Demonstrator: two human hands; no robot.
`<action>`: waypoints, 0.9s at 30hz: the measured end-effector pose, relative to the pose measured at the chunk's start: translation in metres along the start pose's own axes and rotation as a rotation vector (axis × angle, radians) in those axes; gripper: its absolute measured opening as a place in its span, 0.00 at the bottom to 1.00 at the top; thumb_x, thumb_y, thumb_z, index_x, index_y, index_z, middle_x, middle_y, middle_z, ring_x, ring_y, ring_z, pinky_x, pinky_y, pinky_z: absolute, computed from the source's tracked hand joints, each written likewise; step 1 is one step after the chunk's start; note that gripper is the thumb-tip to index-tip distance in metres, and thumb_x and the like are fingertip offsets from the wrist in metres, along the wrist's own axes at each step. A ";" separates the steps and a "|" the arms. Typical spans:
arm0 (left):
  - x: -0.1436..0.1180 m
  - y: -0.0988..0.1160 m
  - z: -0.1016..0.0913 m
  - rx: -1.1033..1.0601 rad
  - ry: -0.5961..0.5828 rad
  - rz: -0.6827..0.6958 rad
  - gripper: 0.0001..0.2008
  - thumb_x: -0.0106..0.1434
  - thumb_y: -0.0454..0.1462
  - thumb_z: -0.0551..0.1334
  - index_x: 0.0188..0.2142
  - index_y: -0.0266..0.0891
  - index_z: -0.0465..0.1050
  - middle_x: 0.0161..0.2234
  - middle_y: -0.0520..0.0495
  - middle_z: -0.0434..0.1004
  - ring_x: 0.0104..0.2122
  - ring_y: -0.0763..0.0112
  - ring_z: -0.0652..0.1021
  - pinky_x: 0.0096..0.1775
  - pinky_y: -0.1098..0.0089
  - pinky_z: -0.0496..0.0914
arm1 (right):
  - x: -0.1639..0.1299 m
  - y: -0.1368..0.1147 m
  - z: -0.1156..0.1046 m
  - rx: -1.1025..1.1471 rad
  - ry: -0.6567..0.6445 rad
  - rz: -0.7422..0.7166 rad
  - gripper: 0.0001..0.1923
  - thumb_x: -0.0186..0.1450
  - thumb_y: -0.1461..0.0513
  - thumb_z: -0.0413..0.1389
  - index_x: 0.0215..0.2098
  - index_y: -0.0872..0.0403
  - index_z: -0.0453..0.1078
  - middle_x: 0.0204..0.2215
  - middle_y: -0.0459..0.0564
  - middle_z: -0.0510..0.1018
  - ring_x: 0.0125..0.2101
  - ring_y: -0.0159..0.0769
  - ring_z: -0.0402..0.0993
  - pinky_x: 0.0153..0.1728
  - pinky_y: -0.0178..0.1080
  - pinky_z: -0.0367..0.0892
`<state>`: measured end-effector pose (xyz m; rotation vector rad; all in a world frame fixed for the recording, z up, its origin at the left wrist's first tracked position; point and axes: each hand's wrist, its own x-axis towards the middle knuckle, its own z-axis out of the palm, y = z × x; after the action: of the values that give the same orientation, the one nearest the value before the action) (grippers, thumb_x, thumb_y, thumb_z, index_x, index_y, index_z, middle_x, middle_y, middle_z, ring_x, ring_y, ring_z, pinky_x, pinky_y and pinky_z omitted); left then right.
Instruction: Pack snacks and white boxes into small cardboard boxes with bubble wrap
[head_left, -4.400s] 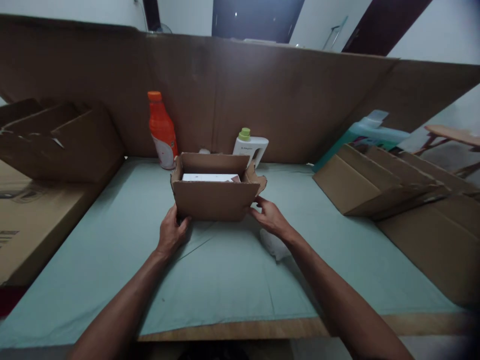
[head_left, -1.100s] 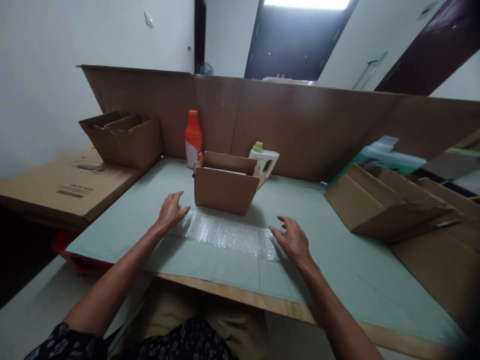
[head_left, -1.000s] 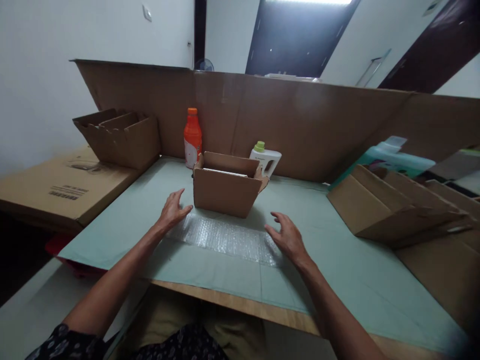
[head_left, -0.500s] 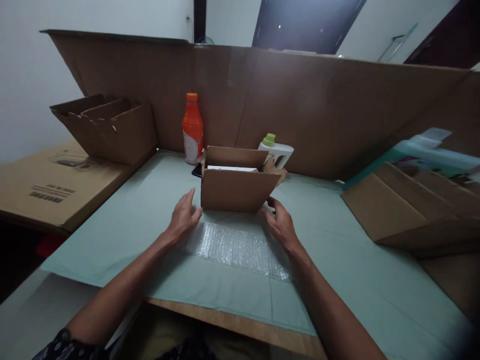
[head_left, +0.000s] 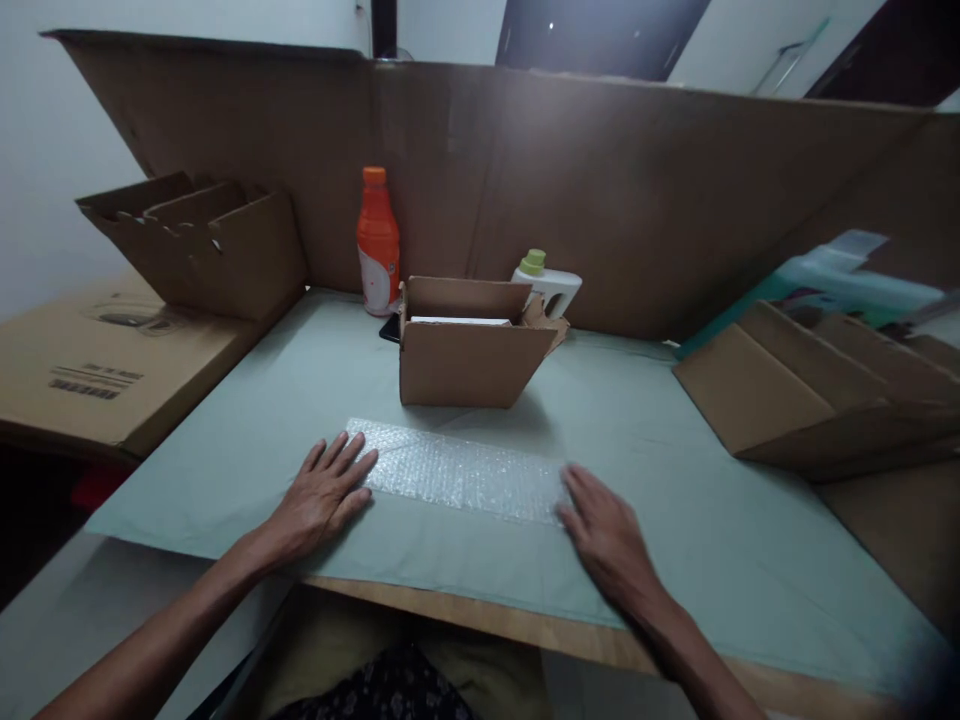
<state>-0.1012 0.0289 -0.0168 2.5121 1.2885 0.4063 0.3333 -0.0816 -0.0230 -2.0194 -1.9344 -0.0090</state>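
Observation:
A clear strip of bubble wrap point(head_left: 465, 476) lies flat on the pale green cloth. Its left end is touched by my left hand point(head_left: 324, 497), which rests palm down with fingers spread. At the strip's right end is my right hand point(head_left: 609, 532), a little blurred, thumb and fingers apart around the corner, and I see no grip on it. Just beyond the strip stands a small open cardboard box point(head_left: 469, 365) with slanted sides and a torn right flap. The top edge of something white point(head_left: 461, 321) shows inside it.
An orange bottle point(head_left: 378, 240), a dark phone-like object point(head_left: 391, 328) and a white jug with green cap point(head_left: 551, 287) stand or lie behind the box. Cardboard boxes flank the table left point(head_left: 217, 250) and right point(head_left: 757, 390). A tall cardboard panel point(head_left: 600, 200) closes the back.
Both hands have drawn back from the sides of the cardboard box to the two ends of the bubble wrap. The box stays standing on the cloth. The camera view has shifted slightly.

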 end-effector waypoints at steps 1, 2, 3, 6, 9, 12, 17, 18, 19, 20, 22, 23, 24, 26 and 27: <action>-0.002 -0.004 -0.002 0.000 0.028 -0.027 0.25 0.71 0.47 0.53 0.65 0.49 0.65 0.70 0.44 0.59 0.70 0.51 0.59 0.67 0.46 0.52 | -0.007 0.023 -0.009 -0.036 0.053 0.086 0.27 0.71 0.50 0.44 0.57 0.54 0.73 0.59 0.62 0.75 0.60 0.56 0.69 0.57 0.61 0.64; -0.002 -0.007 -0.003 0.008 0.071 -0.066 0.25 0.71 0.46 0.53 0.65 0.46 0.65 0.69 0.42 0.61 0.69 0.51 0.61 0.66 0.47 0.54 | -0.011 0.040 -0.017 -0.059 0.097 0.146 0.27 0.70 0.49 0.43 0.55 0.53 0.74 0.56 0.63 0.77 0.59 0.58 0.71 0.55 0.62 0.65; -0.001 -0.008 -0.003 0.027 0.125 -0.118 0.25 0.70 0.46 0.53 0.64 0.43 0.66 0.68 0.39 0.63 0.67 0.51 0.63 0.66 0.47 0.56 | -0.012 0.049 -0.023 -0.068 0.130 0.178 0.27 0.69 0.48 0.44 0.54 0.53 0.74 0.55 0.63 0.78 0.57 0.59 0.71 0.54 0.62 0.66; 0.010 -0.008 -0.004 0.115 0.254 -0.289 0.27 0.67 0.47 0.56 0.60 0.35 0.69 0.63 0.32 0.69 0.65 0.44 0.65 0.63 0.45 0.58 | 0.002 0.035 -0.027 0.003 0.129 0.136 0.24 0.67 0.49 0.47 0.54 0.51 0.73 0.54 0.60 0.79 0.55 0.56 0.73 0.53 0.58 0.67; 0.020 -0.002 -0.002 0.130 0.263 -0.376 0.22 0.64 0.46 0.58 0.51 0.33 0.74 0.60 0.29 0.70 0.64 0.39 0.65 0.62 0.43 0.59 | 0.035 -0.006 -0.019 0.083 0.047 0.092 0.22 0.65 0.51 0.50 0.50 0.53 0.74 0.55 0.62 0.78 0.55 0.56 0.73 0.53 0.57 0.66; 0.020 0.006 -0.001 0.045 0.329 -0.349 0.11 0.60 0.40 0.58 0.38 0.37 0.75 0.57 0.31 0.73 0.61 0.40 0.68 0.59 0.45 0.63 | 0.056 -0.036 -0.017 0.108 -0.013 0.074 0.13 0.62 0.54 0.53 0.38 0.53 0.74 0.50 0.62 0.80 0.51 0.56 0.74 0.50 0.55 0.67; 0.009 0.024 -0.011 -0.055 0.407 -0.162 0.08 0.62 0.35 0.55 0.36 0.43 0.72 0.37 0.46 0.81 0.38 0.60 0.80 0.44 0.61 0.73 | 0.013 -0.045 -0.045 0.321 -0.091 0.111 0.14 0.64 0.52 0.53 0.40 0.51 0.74 0.30 0.51 0.80 0.30 0.43 0.76 0.34 0.44 0.71; 0.011 0.029 -0.015 -0.048 0.403 -0.121 0.08 0.63 0.35 0.55 0.37 0.43 0.73 0.36 0.47 0.81 0.38 0.61 0.80 0.44 0.62 0.73 | -0.006 -0.046 -0.052 0.388 -0.117 0.129 0.18 0.64 0.51 0.53 0.47 0.51 0.74 0.31 0.50 0.80 0.29 0.42 0.76 0.33 0.43 0.71; 0.017 0.034 -0.018 -0.041 0.398 -0.074 0.09 0.63 0.35 0.55 0.38 0.43 0.73 0.36 0.47 0.81 0.39 0.61 0.80 0.46 0.62 0.72 | -0.025 -0.048 -0.058 0.451 -0.148 0.142 0.24 0.65 0.50 0.54 0.55 0.51 0.71 0.32 0.50 0.80 0.29 0.42 0.76 0.32 0.43 0.72; 0.026 0.040 -0.021 -0.034 0.390 -0.024 0.09 0.64 0.34 0.55 0.39 0.43 0.74 0.37 0.46 0.82 0.41 0.61 0.79 0.48 0.61 0.71 | -0.045 -0.051 -0.062 0.511 -0.186 0.151 0.29 0.65 0.50 0.54 0.62 0.50 0.67 0.34 0.50 0.81 0.30 0.42 0.78 0.34 0.43 0.73; 0.053 0.054 -0.024 -0.023 0.354 0.068 0.10 0.64 0.33 0.55 0.39 0.42 0.75 0.39 0.45 0.81 0.43 0.60 0.79 0.51 0.59 0.68 | -0.081 -0.061 -0.067 0.624 -0.275 0.151 0.34 0.65 0.50 0.55 0.68 0.45 0.61 0.43 0.52 0.82 0.39 0.44 0.80 0.41 0.47 0.76; 0.070 0.062 -0.024 -0.018 0.329 0.109 0.10 0.65 0.32 0.55 0.39 0.42 0.75 0.39 0.45 0.81 0.42 0.60 0.79 0.52 0.59 0.68 | -0.096 -0.068 -0.068 0.671 -0.322 0.139 0.33 0.66 0.50 0.56 0.68 0.43 0.62 0.49 0.53 0.81 0.46 0.46 0.80 0.47 0.49 0.75; 0.087 0.071 -0.023 -0.012 0.303 0.148 0.10 0.65 0.32 0.56 0.39 0.41 0.76 0.39 0.44 0.81 0.42 0.61 0.78 0.52 0.59 0.67 | -0.108 -0.075 -0.067 0.704 -0.370 0.123 0.31 0.65 0.50 0.56 0.66 0.41 0.65 0.54 0.53 0.79 0.52 0.48 0.77 0.51 0.51 0.73; 0.118 0.088 -0.019 0.002 0.258 0.203 0.10 0.64 0.31 0.57 0.38 0.41 0.76 0.38 0.44 0.80 0.41 0.60 0.78 0.52 0.58 0.66 | -0.123 -0.090 -0.063 0.733 -0.459 0.085 0.23 0.65 0.51 0.57 0.58 0.39 0.74 0.56 0.53 0.78 0.56 0.50 0.74 0.54 0.53 0.71; 0.130 0.096 -0.016 0.010 0.247 0.214 0.09 0.63 0.30 0.57 0.38 0.40 0.76 0.37 0.43 0.80 0.41 0.59 0.78 0.52 0.58 0.66 | -0.125 -0.098 -0.060 0.740 -0.498 0.072 0.20 0.65 0.52 0.57 0.54 0.40 0.77 0.54 0.53 0.79 0.54 0.51 0.75 0.53 0.53 0.72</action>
<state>0.0363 0.0836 0.0497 2.6840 1.1041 0.7819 0.2434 -0.2165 0.0274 -1.6492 -1.7247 1.1415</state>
